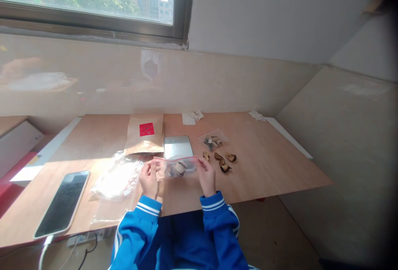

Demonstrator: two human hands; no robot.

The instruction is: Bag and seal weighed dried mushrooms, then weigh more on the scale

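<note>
Between my two hands a clear zip bag [164,168] with a red seal strip is stretched out, with a few dried slices [178,169] inside. My left hand [149,179] pinches its left top corner, and my right hand [206,176] pinches the right one. Just beyond the bag lies a flat silver-topped scale [178,147]. Several loose brown dried slices [222,161] rest on the table to the right of my right hand. Behind them lies another filled zip bag [214,139].
A brown paper bag [144,136] with a red label lies behind my left hand. Clear plastic bags [116,179] are piled at left, beside a large phone [62,203] with a white cable. Crumpled white tissue [195,115] sits near the wall. The table's front edge [248,198] runs close to my body.
</note>
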